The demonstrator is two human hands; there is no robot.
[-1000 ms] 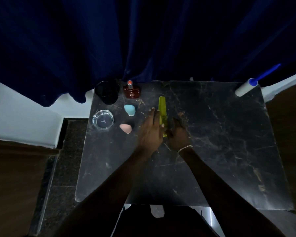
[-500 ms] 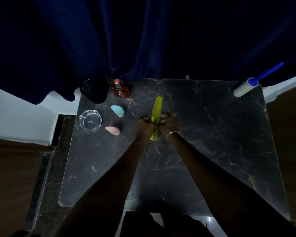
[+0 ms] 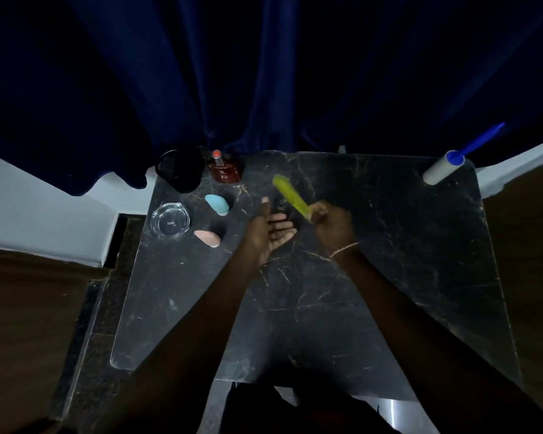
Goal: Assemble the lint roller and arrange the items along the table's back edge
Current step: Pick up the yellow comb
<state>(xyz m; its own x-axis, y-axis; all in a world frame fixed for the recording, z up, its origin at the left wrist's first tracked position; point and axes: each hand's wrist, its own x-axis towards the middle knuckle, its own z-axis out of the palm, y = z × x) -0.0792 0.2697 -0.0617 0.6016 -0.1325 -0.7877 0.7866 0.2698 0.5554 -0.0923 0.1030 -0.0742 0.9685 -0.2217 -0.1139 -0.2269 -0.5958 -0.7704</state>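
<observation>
My right hand (image 3: 331, 222) grips the near end of a yellow-green comb (image 3: 290, 194), which is lifted off the dark marble table (image 3: 389, 261) and points toward the back left; it looks blurred. My left hand (image 3: 271, 230) is beside it, palm up, fingers spread, holding nothing. The lint roller (image 3: 445, 166), a white roll on a blue handle, lies at the back right corner with its handle sticking past the edge. Along the back left stand a black cup (image 3: 179, 172) and a red-brown perfume bottle (image 3: 224, 170).
A blue sponge (image 3: 217, 204), a pink sponge (image 3: 208, 238) and a glass ashtray (image 3: 170, 220) lie on the table's left side. A dark blue curtain (image 3: 264, 73) hangs just behind the back edge. Floor drops away left of the table.
The comb lay on the table under both hands, then both hands lifted it. Now only my right hand holds it, tilted to the back left, and my left hand has let go and turned palm up.
</observation>
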